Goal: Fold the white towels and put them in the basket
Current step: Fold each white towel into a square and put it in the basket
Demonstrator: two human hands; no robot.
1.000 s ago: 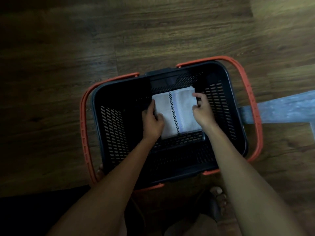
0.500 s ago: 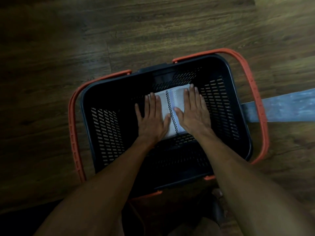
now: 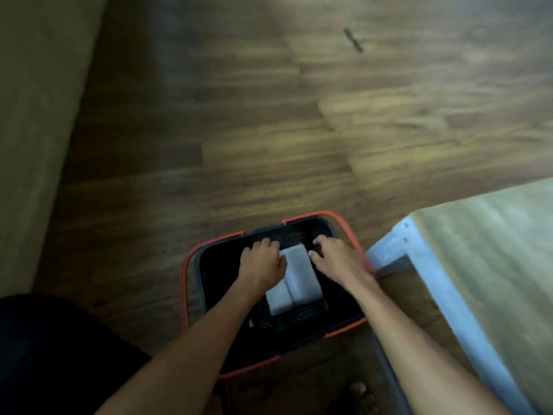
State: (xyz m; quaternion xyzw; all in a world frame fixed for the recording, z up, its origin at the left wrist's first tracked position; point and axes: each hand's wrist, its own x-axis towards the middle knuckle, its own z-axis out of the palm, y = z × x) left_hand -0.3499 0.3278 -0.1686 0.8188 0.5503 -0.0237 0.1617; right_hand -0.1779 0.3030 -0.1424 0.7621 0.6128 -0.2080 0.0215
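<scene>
Both arms reached down into the black basket (image 3: 209,283) on the floor. The left hand (image 3: 261,262) and right hand (image 3: 335,259), fingers bent, flanked the folded white towel (image 3: 296,280) inside; blur hid whether they gripped it.

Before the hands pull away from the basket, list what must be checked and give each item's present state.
1. Folded white towel inside the black slotted plastic basket: ok.
2. Towel folded into a tidy rectangle, lying on the basket's bottom: ok.
3. Left hand free of the towel: cannot tell. It overlaps the towel's left edge and the frame is blurred.
4. Right hand free of the towel: cannot tell. Its curled fingertips sit at the towel's right edge.
5. Orange handles folded down outside the rim: ok.
6. Next towel to fold located: not ok. None shows in this view.
</scene>
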